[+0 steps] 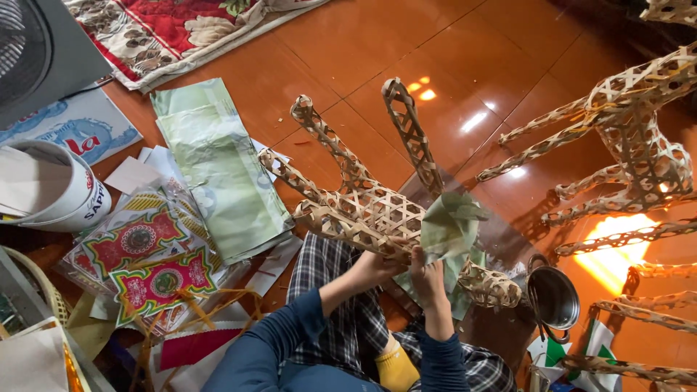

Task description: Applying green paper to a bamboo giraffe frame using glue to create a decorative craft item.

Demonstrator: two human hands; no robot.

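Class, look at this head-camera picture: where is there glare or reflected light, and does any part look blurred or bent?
Head view: bright glare patches on the glossy orange tiled floor, smaller ones at upper centre; the woven bamboo animal frame and both hands, left and right, look sharp; wide-angle bending shows at the edges, as at the grey fan.

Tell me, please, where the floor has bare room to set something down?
Bare orange tiled floor lies beyond the woven bamboo animal frame, between the red floral mat and the second bamboo frame. The left side is crowded with green paper sheets and colourful printed cutouts.

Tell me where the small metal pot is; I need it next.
The metal pot sits on the floor at lower right, beside the woven bamboo frame near the right hand.
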